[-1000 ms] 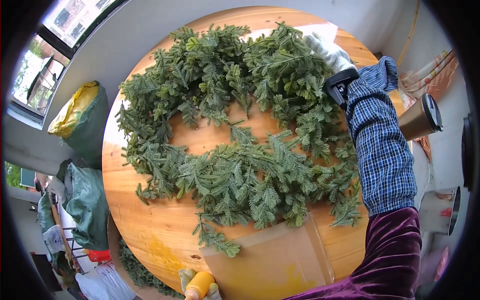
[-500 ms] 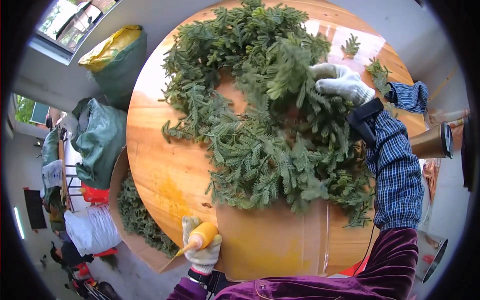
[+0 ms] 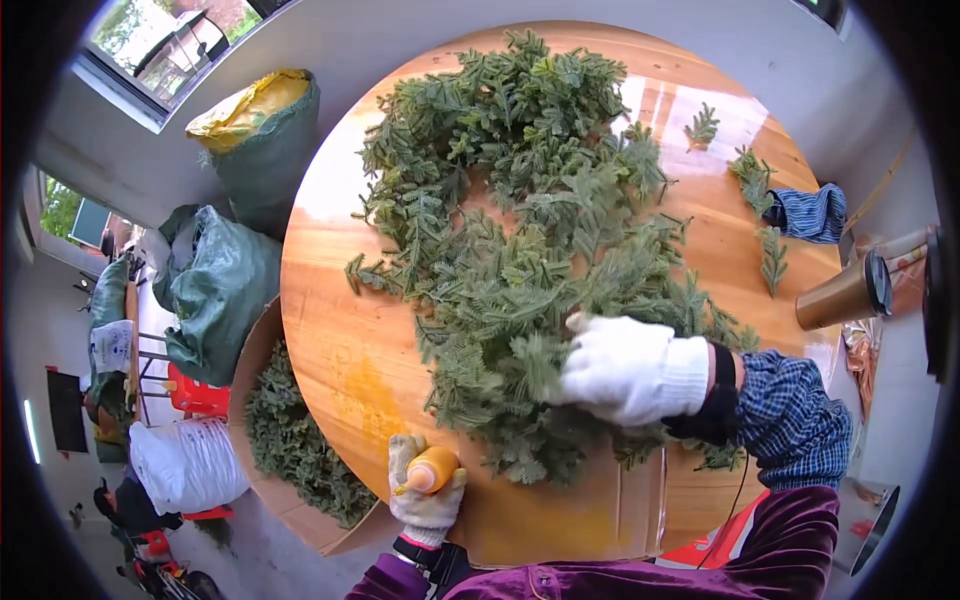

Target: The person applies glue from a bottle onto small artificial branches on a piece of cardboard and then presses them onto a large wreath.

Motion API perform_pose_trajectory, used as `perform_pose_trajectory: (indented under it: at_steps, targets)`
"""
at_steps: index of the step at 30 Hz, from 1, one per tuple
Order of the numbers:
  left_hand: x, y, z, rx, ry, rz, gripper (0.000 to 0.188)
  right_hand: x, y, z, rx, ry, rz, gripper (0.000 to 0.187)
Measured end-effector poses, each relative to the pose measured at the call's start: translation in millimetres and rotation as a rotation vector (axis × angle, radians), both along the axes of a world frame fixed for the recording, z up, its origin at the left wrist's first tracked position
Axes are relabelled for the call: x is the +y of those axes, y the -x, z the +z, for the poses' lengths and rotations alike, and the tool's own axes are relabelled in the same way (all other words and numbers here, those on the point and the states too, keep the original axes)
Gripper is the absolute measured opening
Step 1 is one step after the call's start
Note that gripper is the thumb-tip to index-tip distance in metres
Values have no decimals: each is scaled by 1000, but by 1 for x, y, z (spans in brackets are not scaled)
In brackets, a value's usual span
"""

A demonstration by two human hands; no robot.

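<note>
My left hand, in a pale knitted glove, is wrapped round an orange-yellow squeeze bottle at the table's near edge. The narrow nozzle points left. My right hand, in a white glove, is closed at the near side of the green fir sprigs piled on the round wooden table. A blurred fir sprig shows at its fingertips; some fingers are hidden beneath the hand. A flat piece of cardboard lies under the near sprigs.
A cardboard box of greenery stands left of the table. Green sacks and a white bundle are further left. On the right are a brown tumbler, loose sprigs and a checked blue cloth.
My right hand has come from the far right of the pile toward me and left, to its near side. My left hand still holds the bottle, its nozzle now angled more toward the view.
</note>
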State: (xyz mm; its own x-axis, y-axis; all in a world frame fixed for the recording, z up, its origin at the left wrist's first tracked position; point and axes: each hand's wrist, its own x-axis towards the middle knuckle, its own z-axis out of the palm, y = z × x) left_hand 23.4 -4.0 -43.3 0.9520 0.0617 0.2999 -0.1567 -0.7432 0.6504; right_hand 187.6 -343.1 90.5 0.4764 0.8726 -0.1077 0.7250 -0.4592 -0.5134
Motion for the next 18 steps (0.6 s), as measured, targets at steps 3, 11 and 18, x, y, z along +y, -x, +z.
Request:
perform_pose_trajectory:
  at_steps: [3, 11, 18]
  targets:
    - [4, 4, -3, 21, -76, -19, 93, 2, 18, 14, -113, 7, 131, 23]
    - [8, 9, -14, 19, -91, 17, 98, -33, -104, 35, -231, -579, -276, 58]
    - [1, 0, 10, 65, -116, -28, 95, 32, -251, 21, -534, 49, -807, 99]
